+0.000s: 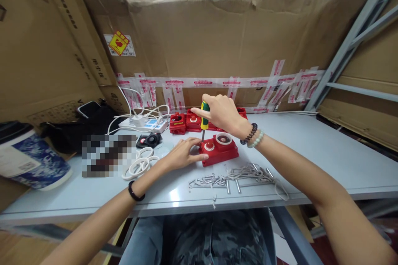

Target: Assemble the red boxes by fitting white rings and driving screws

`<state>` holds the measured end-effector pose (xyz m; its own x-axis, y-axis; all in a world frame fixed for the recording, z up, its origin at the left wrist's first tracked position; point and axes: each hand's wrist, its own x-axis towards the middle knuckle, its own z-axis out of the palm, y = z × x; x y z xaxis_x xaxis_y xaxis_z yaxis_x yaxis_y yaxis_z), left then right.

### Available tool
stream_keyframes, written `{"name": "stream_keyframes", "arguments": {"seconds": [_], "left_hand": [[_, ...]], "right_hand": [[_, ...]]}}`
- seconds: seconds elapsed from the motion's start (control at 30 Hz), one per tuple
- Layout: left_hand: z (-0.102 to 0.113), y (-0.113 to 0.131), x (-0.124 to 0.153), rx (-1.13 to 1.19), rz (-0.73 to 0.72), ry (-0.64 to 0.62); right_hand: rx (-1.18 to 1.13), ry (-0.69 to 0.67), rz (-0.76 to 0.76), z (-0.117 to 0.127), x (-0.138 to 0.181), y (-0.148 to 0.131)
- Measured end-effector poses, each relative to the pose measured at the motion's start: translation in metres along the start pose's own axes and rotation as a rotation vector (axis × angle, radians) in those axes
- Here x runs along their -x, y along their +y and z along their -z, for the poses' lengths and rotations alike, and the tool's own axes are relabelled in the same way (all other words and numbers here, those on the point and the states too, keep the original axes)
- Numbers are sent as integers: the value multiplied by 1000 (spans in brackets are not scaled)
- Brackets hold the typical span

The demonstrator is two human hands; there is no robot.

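A screwdriver (204,115) with a green and yellow handle stands nearly upright in my right hand (222,112), which is closed round the grip. Its shaft points down at the far left corner of a red device box (221,154); the exact spot of the tip is hard to make out. On top of the box are a red knob with a white ring and a round, white-rimmed dark part. My left hand (183,153) grips the box's left end, thumb at the front and fingers behind. Several screws (211,180) lie in front of the box.
Metal rods with grey cords (251,174) lie near the front edge. White rings (139,165) and a black round part (151,140) sit to the left. Behind are more red housings (178,123) and a power strip (149,124). A large cup (31,157) stands far left.
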<state>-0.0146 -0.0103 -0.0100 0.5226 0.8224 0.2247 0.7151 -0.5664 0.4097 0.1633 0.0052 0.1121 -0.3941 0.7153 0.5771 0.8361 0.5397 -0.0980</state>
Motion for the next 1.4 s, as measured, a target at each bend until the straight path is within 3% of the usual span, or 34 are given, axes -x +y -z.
{"name": "stream_keyframes", "arguments": {"seconds": [0.2,0.37,0.43,0.57,0.63,0.7,0.8,0.9,1.03,1.13,1.2,1.23,1.4], "left_hand": [[0,-1,0,5,11,-11],[-3,-3,0,-14,-5,9],[-2,-2,0,-15,-12,13],[-1,-1,0,-9,-40,14],[-1,-1,0,-6,-55,15],[-1,-1,0,-12,-59,23],[-2,-2,0,-21,-52,36],[-3,-2,0,-17,-49,31],[-2,-1,0,-6,-37,24],[-1,-1,-1,0,-39,23],[-1,0,-1,-5,-51,24],[-1,0,-1,-9,-56,26],[-2,-1,0,-12,-44,27]], "right_hand": [[-343,-209,282,4,2,3],[46,26,-15,-2,0,-12],[84,13,-28,0,-1,-15],[-251,-251,252,14,-3,-6],[-366,-285,348,14,-4,-2],[-308,-173,258,7,-5,-3],[-101,34,1,-13,-5,-11],[-62,77,-32,-24,-3,-16],[-396,-67,204,-12,-2,-7],[-626,-331,421,6,-5,5],[-682,-459,447,15,-8,10],[-677,-462,433,16,-9,11],[-443,-96,199,-3,-4,1]]}}
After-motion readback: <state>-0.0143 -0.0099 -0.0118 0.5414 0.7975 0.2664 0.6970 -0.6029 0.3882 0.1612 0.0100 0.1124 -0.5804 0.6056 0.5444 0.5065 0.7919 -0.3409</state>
